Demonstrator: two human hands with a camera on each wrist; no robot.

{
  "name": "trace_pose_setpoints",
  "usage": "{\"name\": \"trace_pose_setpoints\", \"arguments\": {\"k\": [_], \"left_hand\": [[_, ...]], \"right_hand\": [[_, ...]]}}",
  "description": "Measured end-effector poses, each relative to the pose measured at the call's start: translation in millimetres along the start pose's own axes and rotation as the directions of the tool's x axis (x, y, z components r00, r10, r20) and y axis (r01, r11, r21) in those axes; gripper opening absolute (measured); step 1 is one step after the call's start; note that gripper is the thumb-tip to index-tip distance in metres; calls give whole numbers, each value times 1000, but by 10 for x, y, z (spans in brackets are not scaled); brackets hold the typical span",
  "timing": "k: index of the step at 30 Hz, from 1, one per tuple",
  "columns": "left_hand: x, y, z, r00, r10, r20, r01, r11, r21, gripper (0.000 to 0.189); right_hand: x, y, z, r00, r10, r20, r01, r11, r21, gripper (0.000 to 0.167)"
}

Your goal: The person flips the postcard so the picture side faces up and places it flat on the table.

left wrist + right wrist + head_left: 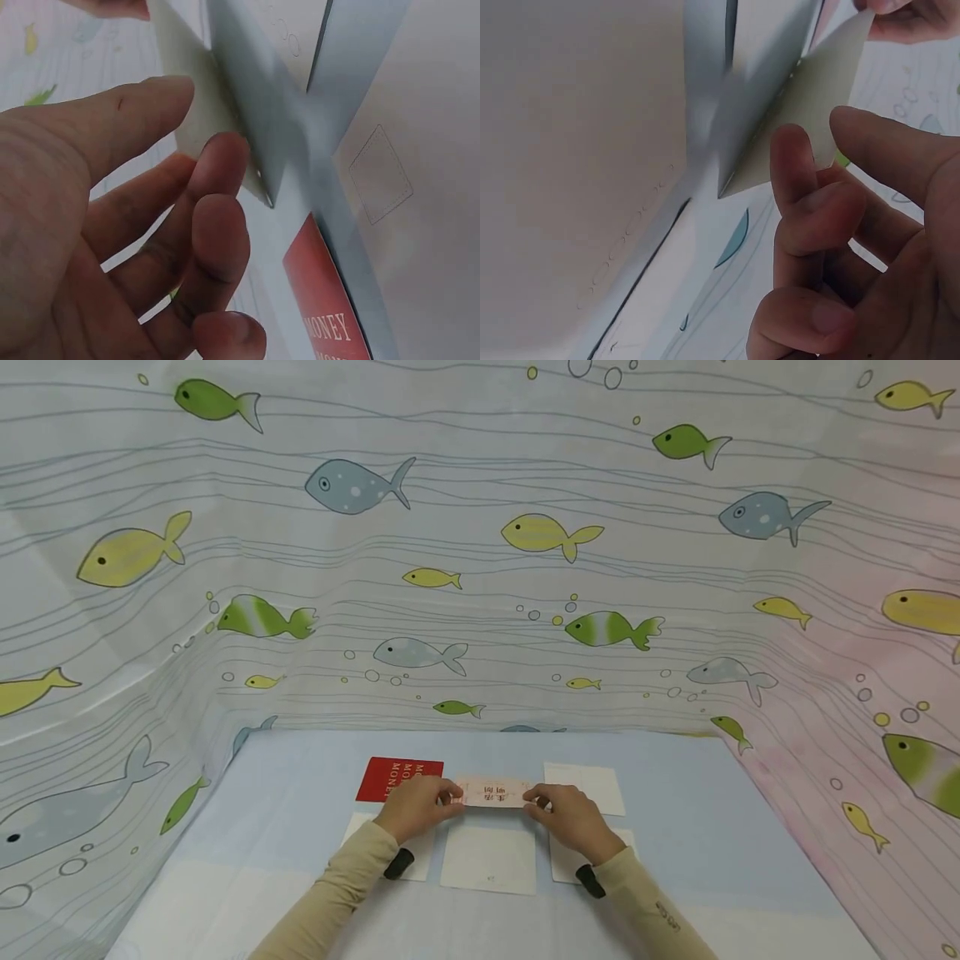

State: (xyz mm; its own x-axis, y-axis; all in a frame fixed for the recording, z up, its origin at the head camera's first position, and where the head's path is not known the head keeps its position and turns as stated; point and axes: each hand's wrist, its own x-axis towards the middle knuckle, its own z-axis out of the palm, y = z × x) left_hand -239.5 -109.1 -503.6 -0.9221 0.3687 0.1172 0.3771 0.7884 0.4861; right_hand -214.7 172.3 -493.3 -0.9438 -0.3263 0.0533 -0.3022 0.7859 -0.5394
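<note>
A pale pink card (pixel 493 792) with red characters is held up by its two ends over the middle of the table. My left hand (pixel 415 806) pinches one end between thumb and fingers, and my right hand (pixel 573 818) pinches the other. The wrist views show the card's plain back (pixel 825 94) tilted, its lower edge close to the tabletop. Partly behind the left hand lies a red card (pixel 386 777) lettered MONEY. A white card (pixel 588 787) lies beyond the right hand.
Nearer me, a white card (pixel 489 860) lies in the middle, between a left white card (pixel 422 858) and a right white card (pixel 562 860), both partly under my hands. A fish-patterned curtain (pixel 480 610) surrounds the pale blue table (pixel 682 843) at the back and sides.
</note>
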Motion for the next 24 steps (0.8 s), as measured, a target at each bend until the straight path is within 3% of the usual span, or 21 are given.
{"name": "trace_pose_setpoints", "arguments": {"k": [10, 24], "left_hand": [[39, -5, 50, 997, 7, 74, -9, 999, 39, 18], [116, -25, 88, 997, -15, 73, 13, 999, 29, 17]], "right_hand": [[33, 67, 102, 997, 63, 53, -63, 998, -4, 25], [138, 86, 168, 993, 108, 43, -107, 994, -23, 25]]}}
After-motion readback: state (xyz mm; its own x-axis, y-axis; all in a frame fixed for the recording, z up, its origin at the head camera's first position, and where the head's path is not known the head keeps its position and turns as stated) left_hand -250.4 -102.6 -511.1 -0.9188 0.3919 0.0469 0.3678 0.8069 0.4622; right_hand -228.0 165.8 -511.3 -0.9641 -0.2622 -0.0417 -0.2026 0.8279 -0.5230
